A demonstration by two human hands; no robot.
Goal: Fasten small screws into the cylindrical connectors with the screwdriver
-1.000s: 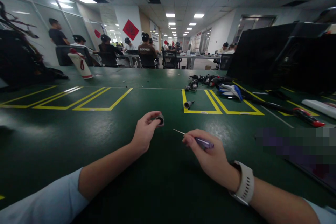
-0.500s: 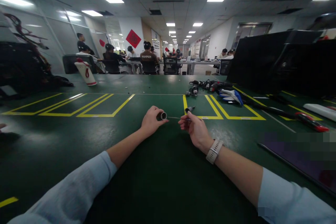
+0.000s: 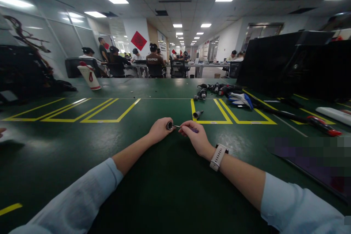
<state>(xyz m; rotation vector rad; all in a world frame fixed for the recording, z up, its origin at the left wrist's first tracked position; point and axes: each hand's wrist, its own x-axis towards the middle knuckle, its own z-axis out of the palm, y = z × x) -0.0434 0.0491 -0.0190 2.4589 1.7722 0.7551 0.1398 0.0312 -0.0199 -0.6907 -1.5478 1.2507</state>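
Observation:
My left hand (image 3: 159,130) is closed round a short dark tube-shaped metal part (image 3: 169,125), its round open end turned toward me. In my right hand (image 3: 195,135) is a thin screwdriver (image 3: 195,130) with a purple handle, pinched between the fingers. The shaft points left and its tip meets the rim of the metal part; whether it reaches inside I cannot tell. Both hands are above the green table (image 3: 170,175). Beyond my right hand a grey cylindrical metal piece (image 3: 197,114) lies on the yellow tape.
Dark metal parts (image 3: 202,94) lie in a heap at the back right, beside a blue-and-white glove (image 3: 240,100). A red-and-black tool (image 3: 323,125) lies further right. At the back left stands a white bottle (image 3: 90,76). Another person's fingers (image 3: 2,131) show at the left edge.
My right hand has moved left and down, bringing the screwdriver tip to the metal part. My left hand has dropped slightly with the part. A person in the background has moved right.

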